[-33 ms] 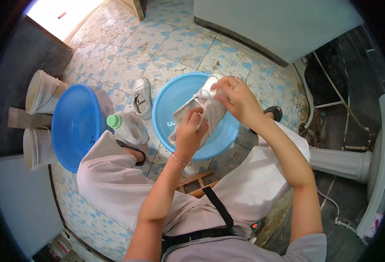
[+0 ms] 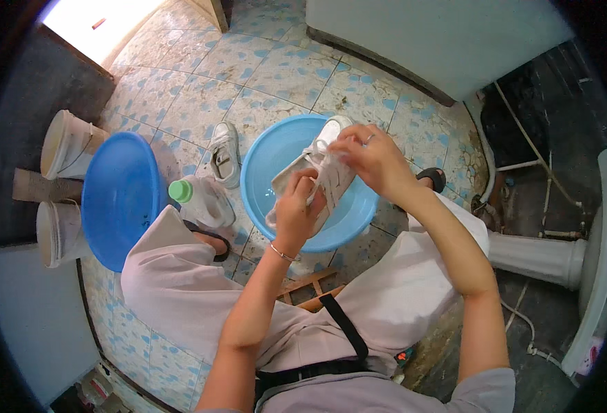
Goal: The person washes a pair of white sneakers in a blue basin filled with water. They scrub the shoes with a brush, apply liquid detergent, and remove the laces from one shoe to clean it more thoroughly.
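Observation:
Over a light blue basin point(image 2: 263, 153) with water in it, a white lace-up sneaker point(image 2: 336, 180) is held tilted, toe pointing away from me. My left hand point(image 2: 299, 205) is closed around the heel end and opening of the shoe. At the laces, my right hand point(image 2: 379, 162) has its fingers drawn together in a pinch on a shoelace point(image 2: 313, 151); the fingertips partly hide it. Left of the basin, a second white sneaker point(image 2: 225, 155) rests on the tiled floor.
A clear bottle with a green cap point(image 2: 180, 191) stands by my left foot. Farther left are a darker blue basin point(image 2: 121, 206), tipped up, and two white buckets point(image 2: 76, 146). A wooden stool point(image 2: 310, 283) shows between my legs. A white pedestal sink point(image 2: 534, 258) and pipes are at right.
My right hand has shifted slightly left, and its fingers have drawn closer together at the laces. The shoe has turned a little in my left hand.

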